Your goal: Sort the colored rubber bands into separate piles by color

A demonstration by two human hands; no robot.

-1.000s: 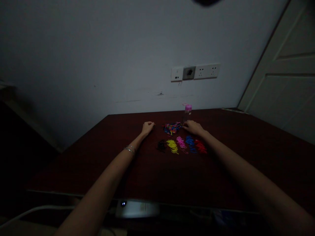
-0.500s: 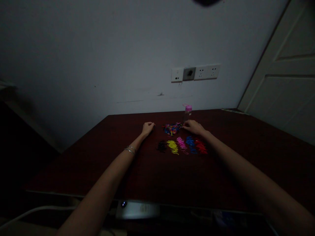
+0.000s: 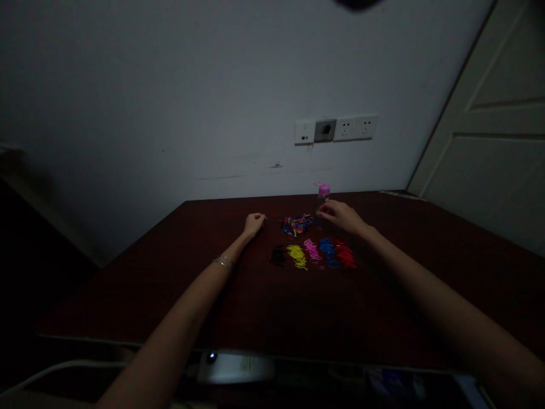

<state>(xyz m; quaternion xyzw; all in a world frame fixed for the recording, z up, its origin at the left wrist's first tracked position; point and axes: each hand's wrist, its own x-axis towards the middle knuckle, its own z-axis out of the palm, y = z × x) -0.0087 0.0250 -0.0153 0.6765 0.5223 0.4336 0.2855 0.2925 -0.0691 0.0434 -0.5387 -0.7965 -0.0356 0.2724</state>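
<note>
Dim light, dark reddish-brown tabletop. Left hand, nine o'clock of multicoloured strand heap: fingers curled, contents can't tell. Black, yellow, pink, blue, red strands: separate piles, seven to four o'clock. Right hand, three o'clock: fingers pinched, contents unclear.

A row of white plastic wall sockets with one grey metallic unit is set in the pale, scuffed wall, above the table's back edge. A white panelled door stands beyond the table's back right corner. Under the front edge lies a white device with a small light.
</note>
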